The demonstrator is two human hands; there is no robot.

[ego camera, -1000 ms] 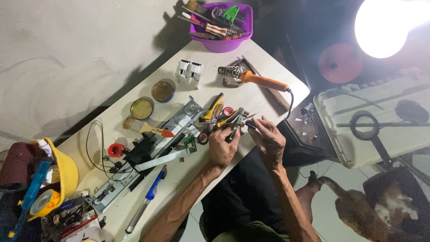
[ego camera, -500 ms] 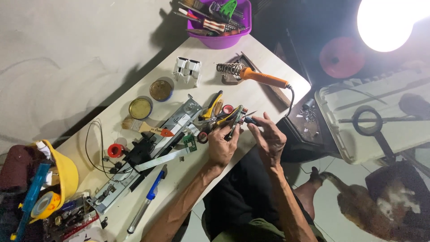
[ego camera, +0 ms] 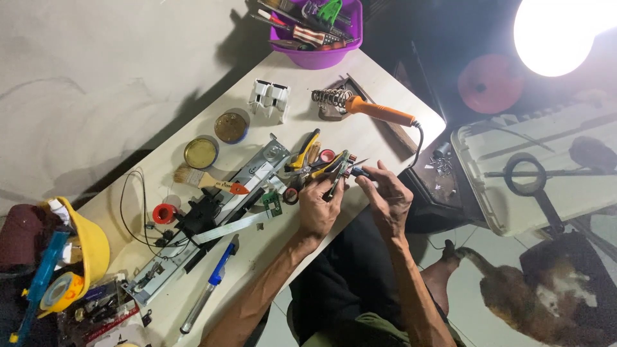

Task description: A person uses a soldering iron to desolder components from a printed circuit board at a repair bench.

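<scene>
Both hands working a small part over the cluttered tabletop

L hand has its fingers clenched round a small component w/ coppery windings, lifted just above the tabletop edge, prob. to keep it steady and near the light; R hand pinches a dark-handled thin tool, tip meeting the component from the right, so one hand braces while the other works. Just left of the hands: yellow-handled pliers, a green circuit board and a long metal chassis running diag. across the tabletop, all within easy reach. Orange soldering iron is parked in its coil stand, near but apart from the hands, hot end kept away. Purple tool tub sits at the far end, brush and two round tins to the left
</scene>
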